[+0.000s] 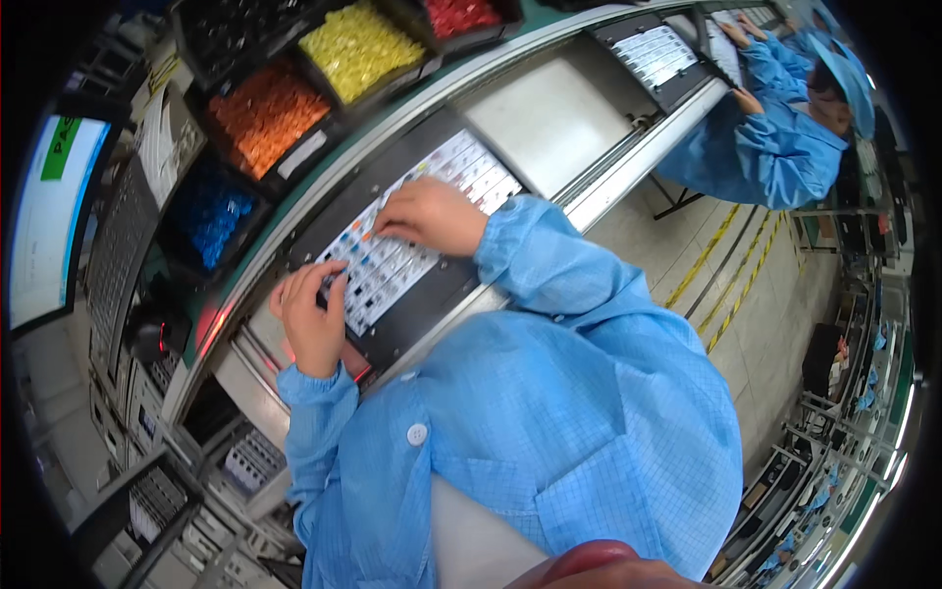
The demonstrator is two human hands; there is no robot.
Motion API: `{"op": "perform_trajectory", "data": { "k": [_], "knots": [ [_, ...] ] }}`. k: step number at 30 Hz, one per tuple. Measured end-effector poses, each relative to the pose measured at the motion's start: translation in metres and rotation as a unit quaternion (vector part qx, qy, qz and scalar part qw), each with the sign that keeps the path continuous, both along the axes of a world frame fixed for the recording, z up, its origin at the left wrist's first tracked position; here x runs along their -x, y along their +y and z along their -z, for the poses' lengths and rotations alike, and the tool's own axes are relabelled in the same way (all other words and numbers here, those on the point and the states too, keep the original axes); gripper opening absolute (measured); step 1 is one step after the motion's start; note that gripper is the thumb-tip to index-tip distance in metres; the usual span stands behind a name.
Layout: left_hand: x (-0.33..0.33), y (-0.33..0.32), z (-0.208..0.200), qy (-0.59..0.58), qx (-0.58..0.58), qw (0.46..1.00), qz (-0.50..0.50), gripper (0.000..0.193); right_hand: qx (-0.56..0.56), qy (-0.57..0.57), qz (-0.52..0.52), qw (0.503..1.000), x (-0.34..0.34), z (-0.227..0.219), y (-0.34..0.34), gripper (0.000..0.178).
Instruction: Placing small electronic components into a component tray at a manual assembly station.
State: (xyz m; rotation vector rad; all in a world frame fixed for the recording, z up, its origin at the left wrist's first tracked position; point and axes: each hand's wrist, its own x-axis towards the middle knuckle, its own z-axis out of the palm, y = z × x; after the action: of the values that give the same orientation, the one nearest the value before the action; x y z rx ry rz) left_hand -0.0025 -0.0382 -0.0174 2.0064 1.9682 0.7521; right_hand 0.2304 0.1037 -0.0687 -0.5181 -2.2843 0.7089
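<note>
A white panel with rows of small pieces, some blue, orange and black, sits in a black fixture on the line in front of me. My right hand reaches over its middle, fingers bent and drawn together, tips down at the rows. Whatever is under those fingertips is hidden. Over the panel's left end, my left hand is curled, thumb and forefinger close together. Something small and dark shows at that pinch, too small to name. Blue sleeves cover both of my forearms.
Bins of small yellow, orange, blue and red pieces stand beyond the line. A monitor and keyboard are at left. Right of the fixture lies a pale plate; farther along, a co-worker handles another panel.
</note>
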Motion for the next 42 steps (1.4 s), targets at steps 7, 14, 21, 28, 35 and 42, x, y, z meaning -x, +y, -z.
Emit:
{"op": "perform_trajectory", "data": {
  "k": [7,14,21,28,35,42],
  "knots": [
    [0.036,-0.022,0.023,-0.024,-0.052,0.998,-0.015,0.014,-0.028,-0.003,0.002,1.0,0.036,0.012,-0.018,0.011],
    [0.05,-0.037,0.023,-0.049,-0.034,0.998,-0.018,0.017,-0.088,-0.06,0.03,0.994,0.046,-0.004,-0.04,0.014],
    [0.04,-0.033,0.024,-0.075,-0.019,0.997,-0.029,0.013,-0.132,-0.08,0.049,0.987,0.047,-0.001,-0.037,0.013],
    [0.023,-0.024,0.028,-0.05,-0.046,0.998,0.0,0.012,-0.157,-0.092,0.048,0.982,0.037,-0.001,-0.034,0.013],
    [0.011,-0.017,0.038,-0.034,-0.074,0.997,0.015,0.007,-0.177,-0.097,0.05,0.978,0.039,0.001,-0.036,0.013],
    [0.006,-0.013,0.043,0.003,-0.082,0.996,0.015,0.005,-0.158,-0.086,0.055,0.982,0.041,0.004,-0.036,0.014]
  ]
}}
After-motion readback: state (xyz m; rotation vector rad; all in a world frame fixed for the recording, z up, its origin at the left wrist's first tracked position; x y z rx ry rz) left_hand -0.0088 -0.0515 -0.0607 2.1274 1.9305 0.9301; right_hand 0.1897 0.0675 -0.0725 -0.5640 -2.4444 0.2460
